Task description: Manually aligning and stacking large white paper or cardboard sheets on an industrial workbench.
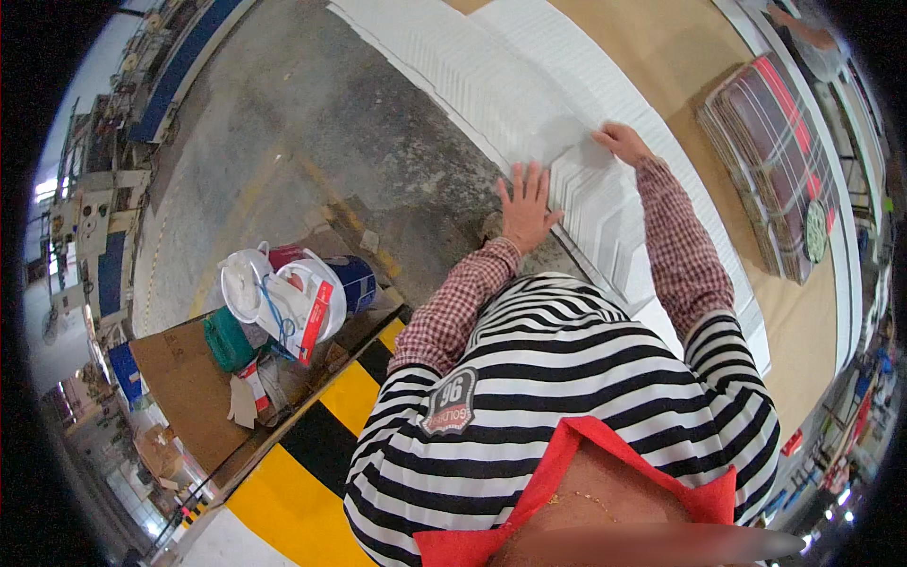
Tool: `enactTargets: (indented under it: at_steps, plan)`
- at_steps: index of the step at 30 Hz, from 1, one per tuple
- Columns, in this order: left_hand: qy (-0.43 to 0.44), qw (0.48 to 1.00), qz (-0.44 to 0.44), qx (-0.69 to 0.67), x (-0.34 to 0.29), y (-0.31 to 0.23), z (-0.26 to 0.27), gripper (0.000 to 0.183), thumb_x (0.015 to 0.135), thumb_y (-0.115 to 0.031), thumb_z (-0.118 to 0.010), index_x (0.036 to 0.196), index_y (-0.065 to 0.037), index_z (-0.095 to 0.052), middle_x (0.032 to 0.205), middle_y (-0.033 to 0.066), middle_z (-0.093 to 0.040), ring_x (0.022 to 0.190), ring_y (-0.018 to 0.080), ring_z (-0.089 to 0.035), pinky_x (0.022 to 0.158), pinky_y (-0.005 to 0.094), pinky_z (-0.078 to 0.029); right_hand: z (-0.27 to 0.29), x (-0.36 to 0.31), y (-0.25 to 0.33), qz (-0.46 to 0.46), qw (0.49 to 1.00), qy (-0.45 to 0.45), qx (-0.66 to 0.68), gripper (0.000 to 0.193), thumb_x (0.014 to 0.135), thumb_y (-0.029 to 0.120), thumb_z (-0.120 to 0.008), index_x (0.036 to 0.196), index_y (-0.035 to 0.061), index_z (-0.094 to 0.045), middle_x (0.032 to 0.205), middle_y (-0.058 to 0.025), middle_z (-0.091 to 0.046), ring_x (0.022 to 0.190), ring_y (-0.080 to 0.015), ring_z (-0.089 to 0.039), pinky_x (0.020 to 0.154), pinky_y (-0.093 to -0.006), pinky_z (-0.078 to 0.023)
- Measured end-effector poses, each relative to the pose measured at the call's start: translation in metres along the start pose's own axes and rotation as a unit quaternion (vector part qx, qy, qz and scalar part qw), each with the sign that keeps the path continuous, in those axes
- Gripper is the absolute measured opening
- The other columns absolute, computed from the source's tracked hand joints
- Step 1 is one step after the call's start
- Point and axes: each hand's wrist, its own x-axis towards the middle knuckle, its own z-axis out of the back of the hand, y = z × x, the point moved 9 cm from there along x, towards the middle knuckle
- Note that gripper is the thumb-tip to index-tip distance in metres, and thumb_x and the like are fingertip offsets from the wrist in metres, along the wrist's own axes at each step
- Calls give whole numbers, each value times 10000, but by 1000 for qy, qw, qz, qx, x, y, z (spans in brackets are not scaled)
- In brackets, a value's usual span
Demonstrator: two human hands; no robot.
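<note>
A long row of overlapping white paper sheets [576, 203] lies fanned out in front of me, their edges stepped like shingles. My left hand [531, 210] rests at the near left edge of the sheets, palm down, with its fingers spread. Above the sheets, further right, is my right hand [625, 144]; its fingers are curled together and its shadow falls on the paper. Whether anything is pinched between those fingertips is hidden.
Brown board [699, 57] covers the table on the right, with a stack of plaid-printed flat pieces [770, 161] on it. White buckets [316, 302] and a cardboard sheet [179, 392] stand at the left. A yellow-and-black striped edge [326, 444] runs beside me.
</note>
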Motion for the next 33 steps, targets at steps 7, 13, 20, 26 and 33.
enactTargets:
  at_steps: [7,13,20,26,33]
  plan:
    - [12,1000,3,-26,-7,2,-4,739,805,-510,-435,1328,-28,-236,1407,168,-114,1288,393,-65,976,597,-96,-27,-19,3,31,995,-83,-49,341,845,335,-475,811,9,-566,672,-161,-550,649,-287,-525,607,-356,-406]
    - [-58,988,82,-120,9,39,16,799,780,-444,-527,1333,6,-166,1401,190,-103,1293,363,-82,999,535,-104,4,-61,-10,13,980,-191,48,226,802,238,-565,937,58,-583,862,-114,-563,833,-264,-548,703,-321,-434]
    - [0,355,420,-835,44,193,-66,523,788,-306,-621,1173,-6,-433,1144,104,-513,1025,244,-503,825,353,-439,-25,-310,-41,-189,847,-414,274,131,854,103,-519,931,5,-557,876,-37,-553,805,-101,-512,704,-226,-426]
    - [121,287,387,-868,58,195,-86,497,769,-256,-647,1171,-42,-448,1164,75,-506,1051,240,-486,897,388,-401,-190,-479,4,-603,262,-592,465,324,779,325,-624,977,91,-518,801,-51,-512,751,-138,-503,668,-262,-423]
    - [136,342,424,-828,82,175,-66,436,765,-79,-638,1159,-30,-458,1148,91,-509,1039,241,-497,868,389,-427,-236,-408,-141,-200,141,-565,788,566,678,349,-717,1139,100,-504,1174,-99,-506,1066,-275,-466,893,-426,-393]
